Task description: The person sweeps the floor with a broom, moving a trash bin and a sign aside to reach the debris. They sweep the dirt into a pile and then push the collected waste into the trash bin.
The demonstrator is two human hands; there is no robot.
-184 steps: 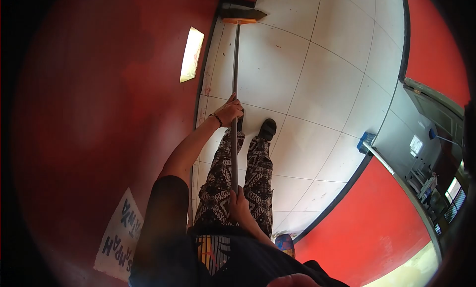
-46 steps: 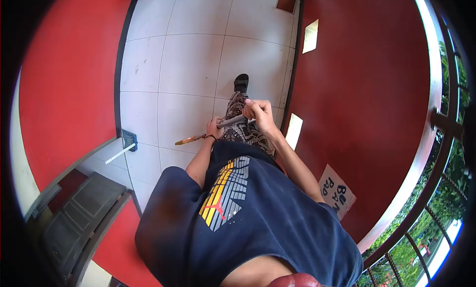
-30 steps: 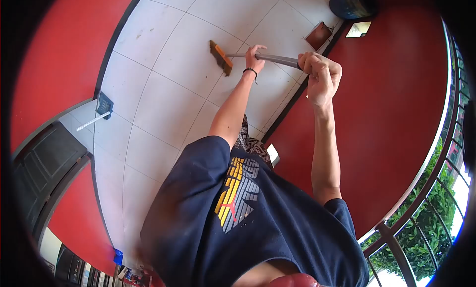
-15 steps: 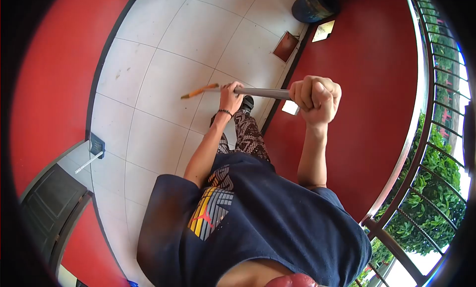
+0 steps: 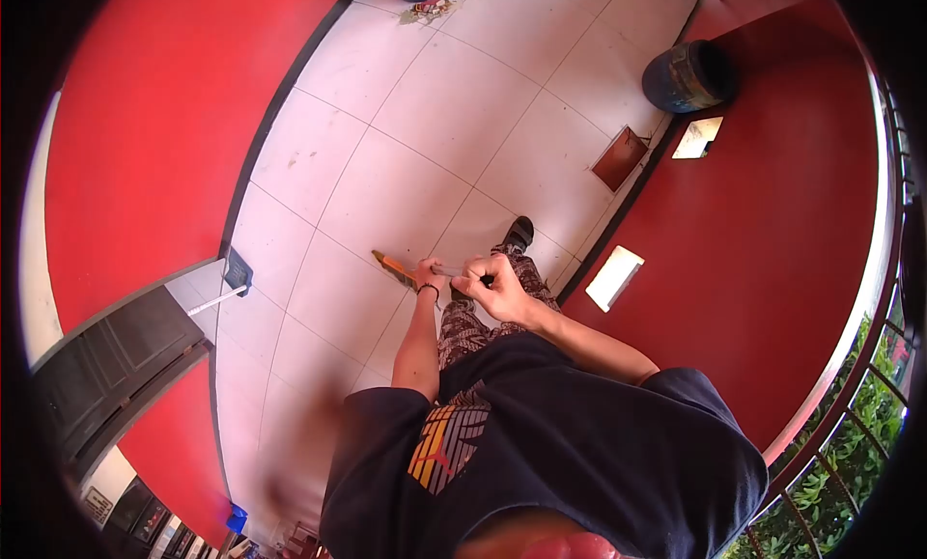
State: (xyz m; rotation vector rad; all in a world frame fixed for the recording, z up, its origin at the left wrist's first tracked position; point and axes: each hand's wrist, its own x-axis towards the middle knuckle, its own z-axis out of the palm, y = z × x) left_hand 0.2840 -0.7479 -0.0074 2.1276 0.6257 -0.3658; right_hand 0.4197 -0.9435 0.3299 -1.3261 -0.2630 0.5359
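Note:
My left hand [image 5: 431, 273], with a dark bracelet at its wrist, is closed round the broom's grey handle [image 5: 448, 270] close to the head. The orange broom head [image 5: 396, 268] points left, raised in front of my legs above the tiles; its exact height cannot be told. Just to the right, my right hand [image 5: 491, 287] is closed round the far end of the handle. A dark sandal [image 5: 519, 233] shows beyond my right hand.
A blue dustpan [image 5: 238, 272] with a white handle stands by the doorway at left. A blue barrel [image 5: 688, 76] and a brown square object [image 5: 619, 159] are along the right wall. Debris [image 5: 425, 12] lies at the top. A railing [image 5: 838, 414] runs at right.
My right hand has come in from the right, closer to my left hand, and both hands sit lower. The view has turned, showing the debris and a blue container at the top.

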